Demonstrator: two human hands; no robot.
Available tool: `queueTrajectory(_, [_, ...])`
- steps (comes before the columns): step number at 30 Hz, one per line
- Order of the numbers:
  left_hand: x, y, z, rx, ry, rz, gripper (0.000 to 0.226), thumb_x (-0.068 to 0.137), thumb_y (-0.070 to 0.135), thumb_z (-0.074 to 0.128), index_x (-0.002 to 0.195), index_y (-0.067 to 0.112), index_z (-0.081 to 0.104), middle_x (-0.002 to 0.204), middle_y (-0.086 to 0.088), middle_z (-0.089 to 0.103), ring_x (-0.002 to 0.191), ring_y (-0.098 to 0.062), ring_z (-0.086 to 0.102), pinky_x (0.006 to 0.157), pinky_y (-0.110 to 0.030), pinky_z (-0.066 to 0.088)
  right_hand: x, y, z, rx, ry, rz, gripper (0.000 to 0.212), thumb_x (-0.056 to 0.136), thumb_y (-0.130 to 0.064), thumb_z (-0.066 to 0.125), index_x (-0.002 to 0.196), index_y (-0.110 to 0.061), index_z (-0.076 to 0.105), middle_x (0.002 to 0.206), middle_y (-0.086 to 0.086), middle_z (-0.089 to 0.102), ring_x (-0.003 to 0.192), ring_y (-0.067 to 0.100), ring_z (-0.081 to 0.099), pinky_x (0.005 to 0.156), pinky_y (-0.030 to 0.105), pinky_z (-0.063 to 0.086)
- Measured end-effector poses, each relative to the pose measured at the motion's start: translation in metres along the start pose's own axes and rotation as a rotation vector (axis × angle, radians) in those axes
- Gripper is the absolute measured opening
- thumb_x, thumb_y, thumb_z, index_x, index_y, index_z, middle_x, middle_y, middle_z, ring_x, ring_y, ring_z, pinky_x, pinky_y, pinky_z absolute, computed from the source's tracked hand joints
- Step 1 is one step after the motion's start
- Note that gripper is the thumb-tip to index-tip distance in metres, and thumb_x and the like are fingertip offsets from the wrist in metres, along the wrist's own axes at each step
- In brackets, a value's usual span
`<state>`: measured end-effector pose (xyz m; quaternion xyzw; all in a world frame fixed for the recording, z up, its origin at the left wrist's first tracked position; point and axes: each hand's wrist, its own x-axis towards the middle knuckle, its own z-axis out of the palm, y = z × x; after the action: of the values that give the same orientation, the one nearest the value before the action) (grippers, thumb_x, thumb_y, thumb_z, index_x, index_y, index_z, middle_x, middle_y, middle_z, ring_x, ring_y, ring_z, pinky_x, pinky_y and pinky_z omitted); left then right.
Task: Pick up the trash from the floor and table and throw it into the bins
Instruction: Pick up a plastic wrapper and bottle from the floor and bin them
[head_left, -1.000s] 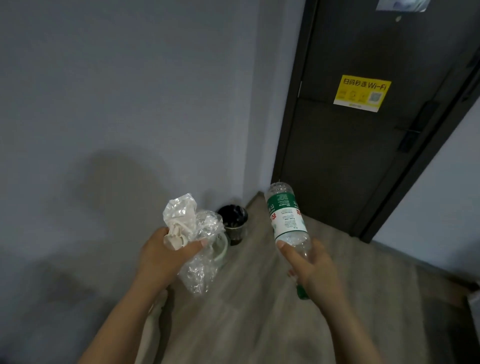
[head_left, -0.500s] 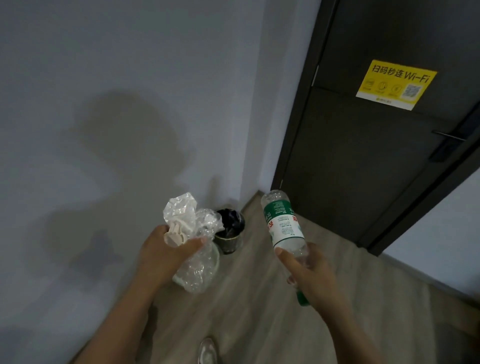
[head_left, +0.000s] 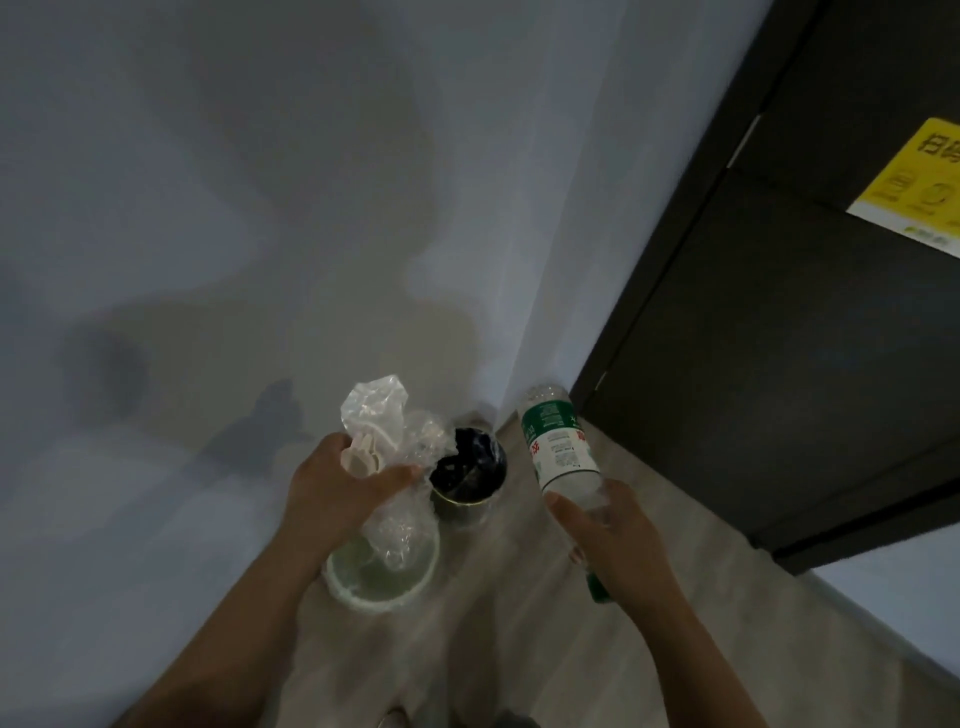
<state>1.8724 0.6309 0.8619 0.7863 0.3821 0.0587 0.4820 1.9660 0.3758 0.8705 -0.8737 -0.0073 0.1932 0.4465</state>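
Now the left hand (head_left: 340, 488) grips a crumpled wad of clear plastic film (head_left: 376, 415), thumb pressed across it and a cream scrap; the other fingers are hidden behind. It hangs over a pale round bin (head_left: 363, 597) on the grey wood-grain floor (head_left: 519, 634). Touching that bin stands a small bin with a glossy black liner (head_left: 470, 467), in the corner of the matte grey wall (head_left: 260, 208).

The right hand (head_left: 618, 540) curls round a clear ribbed bottle (head_left: 558, 447), base outward, green cap (head_left: 597, 592) below the palm. Its green-and-white label is too blurred to read (a red mark shows).

Since half a second ago both bins loom larger, and the yellow sticker (head_left: 914, 182) on the dark door (head_left: 753, 389) has slid to the edge, its characters cut off.
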Motion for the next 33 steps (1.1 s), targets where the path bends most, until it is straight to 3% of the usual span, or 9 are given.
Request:
queueTrajectory(4, [0.039, 0.004, 0.015, 0.047, 0.072, -0.057, 0.053, 0.06, 0.059, 0.079, 0.092, 0.021, 0.06, 0.083, 0.002, 0.067, 0.072, -0.012, 0.064, 0.054, -0.023, 0.042, 0.068, -0.005, -0.002, 0.006, -0.057, -0.013, 0.055, 0.077, -0.05, 0.072, 0.117, -0.022, 0.048, 0.098, -0.001, 0.062, 0.082, 0.019, 0.066, 0.073, 0.04, 0.058])
queueTrajectory(11, [0.082, 0.027, 0.059, 0.11, 0.243, -0.223, 0.058, 0.065, 0.056, 0.078, 0.098, 0.014, 0.055, 0.085, 0.0, 0.062, 0.073, -0.015, 0.058, 0.058, -0.026, 0.039, 0.191, -0.031, -0.003, -0.109, -0.265, -0.065, 0.051, 0.078, -0.047, 0.073, 0.112, -0.021, 0.046, 0.09, -0.009, 0.059, 0.079, 0.012, 0.063, 0.058, 0.025, 0.046])
queueTrajectory(17, [0.091, 0.011, 0.087, 0.039, 0.332, -0.447, 0.063, 0.066, 0.046, 0.082, 0.108, 0.008, 0.053, 0.095, -0.003, 0.057, 0.082, -0.019, 0.051, 0.067, -0.028, 0.035, 0.252, -0.035, 0.022, -0.221, -0.506, -0.129, 0.039, 0.078, -0.043, 0.074, 0.102, -0.021, 0.052, 0.088, -0.004, 0.065, 0.076, 0.014, 0.067, 0.06, 0.031, 0.054])
queueTrajectory(20, [0.089, -0.02, 0.097, 0.01, 0.331, -0.557, 0.067, 0.063, 0.046, 0.084, 0.108, 0.008, 0.053, 0.096, -0.006, 0.058, 0.082, -0.021, 0.054, 0.063, -0.029, 0.037, 0.26, -0.023, 0.047, -0.287, -0.597, -0.125, 0.045, 0.077, -0.044, 0.073, 0.109, -0.02, 0.052, 0.089, -0.005, 0.065, 0.076, 0.012, 0.066, 0.059, 0.026, 0.047])
queueTrajectory(25, [0.097, -0.085, 0.118, -0.018, 0.266, -0.688, 0.079, 0.062, 0.042, 0.086, 0.123, 0.005, 0.052, 0.114, -0.011, 0.06, 0.103, -0.027, 0.056, 0.079, -0.028, 0.04, 0.267, 0.002, 0.093, -0.475, -0.669, -0.078, 0.048, 0.077, -0.05, 0.07, 0.109, -0.021, 0.049, 0.091, -0.008, 0.061, 0.081, 0.013, 0.064, 0.07, 0.035, 0.056])
queueTrajectory(30, [0.119, -0.146, 0.143, -0.066, 0.184, -0.794, 0.082, 0.061, 0.04, 0.087, 0.126, 0.008, 0.049, 0.117, -0.012, 0.062, 0.102, -0.029, 0.06, 0.085, -0.038, 0.052, 0.28, 0.026, 0.134, -0.562, -0.663, -0.041, 0.049, 0.075, -0.05, 0.07, 0.107, -0.019, 0.049, 0.088, -0.008, 0.059, 0.079, 0.012, 0.062, 0.069, 0.033, 0.054])
queueTrajectory(33, [0.138, -0.173, 0.159, -0.048, 0.15, -0.85, 0.081, 0.066, 0.034, 0.085, 0.129, 0.004, 0.044, 0.122, -0.015, 0.058, 0.108, -0.03, 0.058, 0.081, -0.031, 0.047, 0.29, 0.044, 0.154, -0.584, -0.649, -0.034, 0.047, 0.076, -0.05, 0.071, 0.104, -0.02, 0.048, 0.087, -0.009, 0.058, 0.079, 0.01, 0.059, 0.067, 0.031, 0.051])
